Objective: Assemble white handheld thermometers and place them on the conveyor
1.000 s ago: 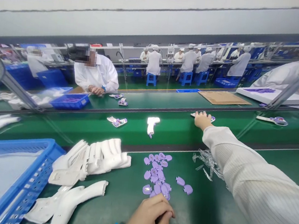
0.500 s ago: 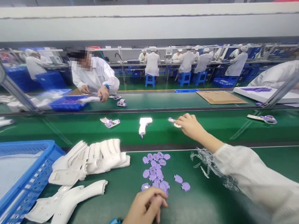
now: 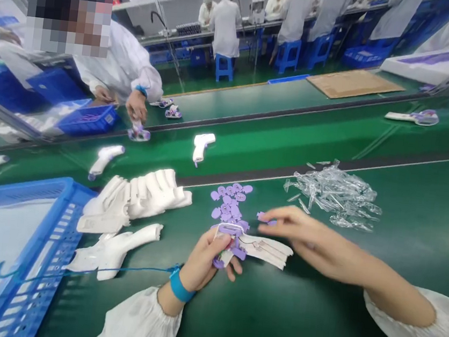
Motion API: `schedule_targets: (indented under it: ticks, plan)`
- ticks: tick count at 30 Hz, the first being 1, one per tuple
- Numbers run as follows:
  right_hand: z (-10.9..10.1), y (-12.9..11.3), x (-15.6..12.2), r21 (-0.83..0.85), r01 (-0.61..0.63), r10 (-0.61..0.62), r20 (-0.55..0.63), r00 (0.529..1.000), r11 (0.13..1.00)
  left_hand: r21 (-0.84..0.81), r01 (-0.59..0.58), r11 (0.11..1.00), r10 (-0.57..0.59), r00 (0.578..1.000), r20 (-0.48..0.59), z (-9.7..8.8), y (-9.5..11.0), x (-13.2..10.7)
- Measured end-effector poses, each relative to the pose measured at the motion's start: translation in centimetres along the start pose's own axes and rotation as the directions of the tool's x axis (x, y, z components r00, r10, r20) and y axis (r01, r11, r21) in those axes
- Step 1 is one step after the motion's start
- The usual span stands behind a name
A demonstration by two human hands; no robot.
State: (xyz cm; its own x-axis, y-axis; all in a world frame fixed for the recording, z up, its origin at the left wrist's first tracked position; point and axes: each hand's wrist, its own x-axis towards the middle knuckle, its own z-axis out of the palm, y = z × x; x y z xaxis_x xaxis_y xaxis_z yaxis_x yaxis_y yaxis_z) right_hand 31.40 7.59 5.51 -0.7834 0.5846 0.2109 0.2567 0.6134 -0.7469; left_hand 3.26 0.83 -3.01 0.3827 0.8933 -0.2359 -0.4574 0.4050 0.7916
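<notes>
Head view: our left hand (image 3: 201, 258) grips a white half-shell (image 3: 267, 249) over the table (image 3: 272, 320); our right hand (image 3: 317, 245) reaches to a purple cap (image 3: 260, 215), whether pinching it we cannot tell.

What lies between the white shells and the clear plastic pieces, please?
In the head view, a cluster of purple caps lies between the white shells and the clear pieces.
</notes>
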Motion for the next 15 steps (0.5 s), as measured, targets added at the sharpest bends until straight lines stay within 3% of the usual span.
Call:
schedule_targets:
  ticks: [2, 4, 10, 15]
  plan:
    - [-0.2, 0.5, -0.1, 0.035, -0.166, 0.169, -0.17, 0.971, 0.986, 0.122, -0.074, 0.99, 0.081, 0.995, -0.056, 0.5, 0.5, -0.2]
    - [0.7, 0.4, 0.1, 0.046, -0.209, 0.213, -0.273, 0.938, 0.977, 0.242, -0.093, 0.966, 0.109, 0.993, -0.051, 1.0, 0.8, -0.4]
    - [5.3, -0.6, 1.0, -0.007, -0.035, 0.032, -0.277, 0.96, 0.999, 0.433, -0.139, 0.891, 0.135, 0.99, 0.042, 1.8, 1.0, -1.1]
    - [5.4, -0.6, 0.7, -0.037, 0.036, -0.046, -0.324, 0.945, 0.999, 0.569, -0.183, 0.802, 0.183, 0.981, 0.058, 1.5, 1.1, -1.3]
